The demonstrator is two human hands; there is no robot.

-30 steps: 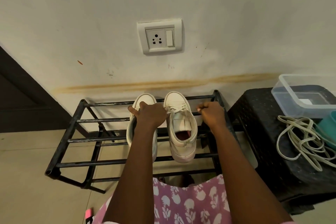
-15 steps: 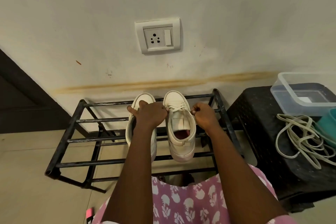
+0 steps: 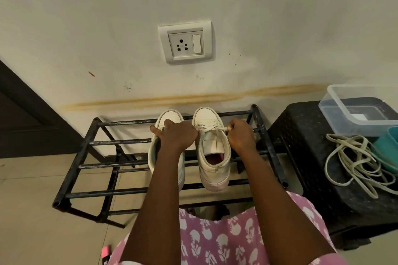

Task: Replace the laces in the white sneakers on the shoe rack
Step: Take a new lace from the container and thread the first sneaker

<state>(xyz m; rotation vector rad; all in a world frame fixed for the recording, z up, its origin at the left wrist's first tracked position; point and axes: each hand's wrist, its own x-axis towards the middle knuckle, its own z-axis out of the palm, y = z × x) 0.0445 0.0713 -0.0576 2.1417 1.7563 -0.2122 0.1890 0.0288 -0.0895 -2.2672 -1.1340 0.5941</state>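
A black shoe rack of painted metal bars [image 3: 120,142] runs out to the left of the left hand and on past the right hand, its paint scuffed grey in places. The left hand [image 3: 175,136] lies on top of the left sneaker [image 3: 170,116], a cream-white canvas shoe. The thumb is spread to the shoe's left edge and the fingers curl over the upper, gripping it. Hand and forearm hide most of that shoe, leaving only the rounded toe beyond the knuckles and the left wall in sight.

Just right of this hand, between the two hands, the right sneaker [image 3: 212,142] rests on the bars. It is the same off-white canvas, toe toward the wall, tongue laid flat, with pinkish lining in the opening and a grubby, pink-tinged sole rim at the heel. A flat white lace [image 3: 212,128] crosses only the eyelets nearest the toe. One strand runs taut to the right hand [image 3: 241,136], which pinches it between thumb and curled fingers just beside the shoe.

Well to the right of that hand, a black textured plastic stool [image 3: 301,135] carries a tangled heap of flat cream loose laces [image 3: 364,164], a clear plastic tub [image 3: 336,118] and a teal cup [image 3: 387,146].
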